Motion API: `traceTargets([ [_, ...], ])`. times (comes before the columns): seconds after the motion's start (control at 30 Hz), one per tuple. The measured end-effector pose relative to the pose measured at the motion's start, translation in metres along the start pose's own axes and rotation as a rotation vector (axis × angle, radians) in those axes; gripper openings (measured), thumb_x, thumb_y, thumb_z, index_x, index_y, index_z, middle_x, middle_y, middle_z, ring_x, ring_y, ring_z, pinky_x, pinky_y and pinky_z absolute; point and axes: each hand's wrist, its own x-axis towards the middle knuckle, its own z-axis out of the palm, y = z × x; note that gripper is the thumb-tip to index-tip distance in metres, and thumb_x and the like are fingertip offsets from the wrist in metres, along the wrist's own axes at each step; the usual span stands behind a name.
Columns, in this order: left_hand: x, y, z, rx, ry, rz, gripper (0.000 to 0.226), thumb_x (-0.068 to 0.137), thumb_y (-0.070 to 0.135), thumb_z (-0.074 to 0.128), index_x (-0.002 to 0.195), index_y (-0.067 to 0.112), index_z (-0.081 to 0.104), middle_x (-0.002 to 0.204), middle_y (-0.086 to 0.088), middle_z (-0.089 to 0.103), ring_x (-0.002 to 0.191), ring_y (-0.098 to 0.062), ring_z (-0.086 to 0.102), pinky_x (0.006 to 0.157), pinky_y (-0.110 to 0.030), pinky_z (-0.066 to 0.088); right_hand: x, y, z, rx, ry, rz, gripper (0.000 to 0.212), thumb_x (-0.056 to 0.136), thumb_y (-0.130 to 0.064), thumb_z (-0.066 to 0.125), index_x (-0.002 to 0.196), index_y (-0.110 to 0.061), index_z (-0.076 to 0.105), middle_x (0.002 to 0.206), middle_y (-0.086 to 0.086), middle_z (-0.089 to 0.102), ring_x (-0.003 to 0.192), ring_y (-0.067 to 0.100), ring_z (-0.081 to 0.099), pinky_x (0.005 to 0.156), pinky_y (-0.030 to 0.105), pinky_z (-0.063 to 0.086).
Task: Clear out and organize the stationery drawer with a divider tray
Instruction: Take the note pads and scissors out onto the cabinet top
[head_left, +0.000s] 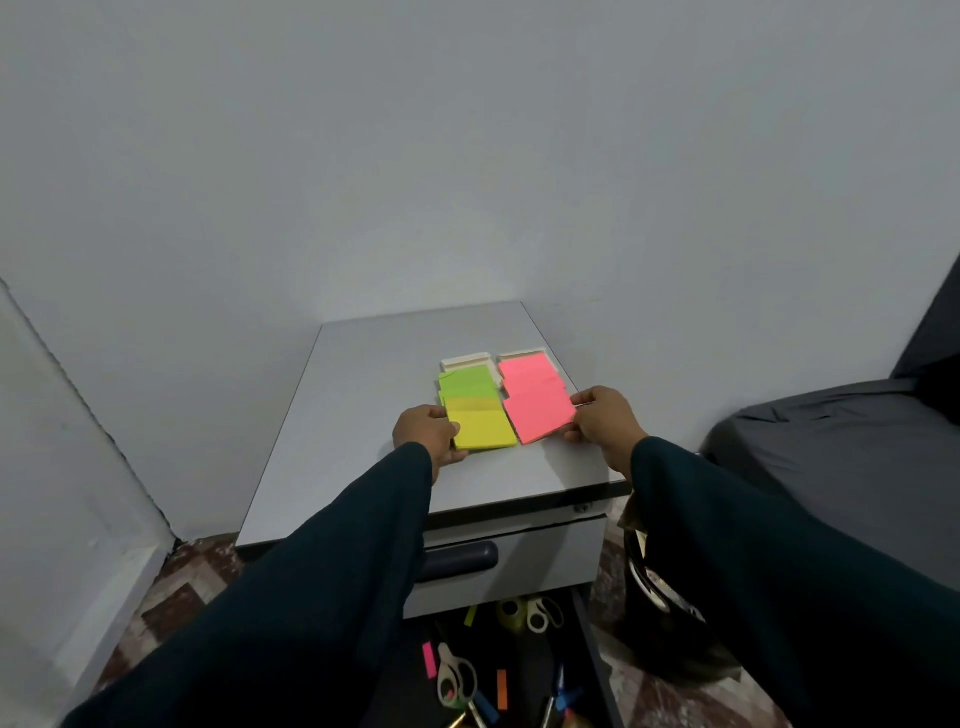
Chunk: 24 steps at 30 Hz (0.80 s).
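My left hand (428, 434) has its fingers curled against the near-left edge of the yellow note pad (480, 427), thumb under it, gripping that side. My right hand (602, 421) pinches the right edge of the nearest pink note pad (540, 415), thumb on top and fingers tucked below. Between my hands the two pads lie side by side, nearly touching. Just beyond my left hand's pad sits a green pad (466, 382), and beyond my right hand's pad more pink pads (527, 371) overlap toward the wall, with pale pads (466, 360) behind the green.

All of this rests on the cabinet top (363, 415). Below my wrists, the open lower drawer (498, 670) holds scissors (454, 678), a tape roll (511, 613) and loose coloured strips (430, 660).

I judge the clearing partly done: sticky notes are out and being lined up, yet much stationery remains in the drawer. I see no divider tray, so fitting it and sorting back is still ahead.
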Motion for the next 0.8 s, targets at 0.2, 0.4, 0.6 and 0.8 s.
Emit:
traceTargets([
  [0.2,0.006,0.002,-0.002,0.191,0.097,0.067,0.041,0.088,0.001,0.061,0.129,0.000,0.053,0.121,-0.020,0.059,0.102,-0.031,0.059,0.095,-0.044,0.051,0.001,-0.003,0.002,-0.021,0.034,-0.024,0.032,0.090,0.009,0.044,0.120,0.001,0.051,0.093,0.009,0.052,0.067,0.015,0.052,0.082,0.034,0.052],
  [0.4,-0.003,0.002,-0.006,0.262,0.050,0.063,0.056,0.088,0.002,0.061,0.139,0.002,0.040,0.127,-0.023,0.056,0.107,-0.034,0.060,0.097,-0.043,0.050,-0.008,-0.004,-0.004,0.041,0.027,-0.004,0.038,0.090,0.011,0.045,0.127,-0.001,0.046,0.080,0.002,0.048,0.067,0.012,0.051,0.079,0.032,0.054],
  [0.6,-0.030,0.001,-0.017,0.316,-0.022,0.131,0.044,0.087,0.005,0.062,0.130,0.001,0.050,0.115,-0.023,0.061,0.090,-0.029,0.058,0.088,-0.039,0.050,-0.037,-0.009,-0.007,0.023,-0.041,-0.035,0.032,0.092,0.008,0.040,0.122,0.000,0.046,0.084,0.010,0.053,0.067,0.016,0.052,0.063,0.025,0.050],
  [0.8,-0.067,0.001,-0.030,0.331,-0.120,0.197,0.034,0.088,0.003,0.060,0.121,0.000,0.055,0.095,-0.015,0.056,0.084,-0.024,0.052,0.063,-0.025,0.045,-0.074,-0.016,-0.008,-0.045,-0.151,-0.143,0.027,0.092,0.004,0.046,0.119,0.001,0.051,0.101,0.017,0.056,0.067,0.017,0.057,0.061,0.025,0.049],
])
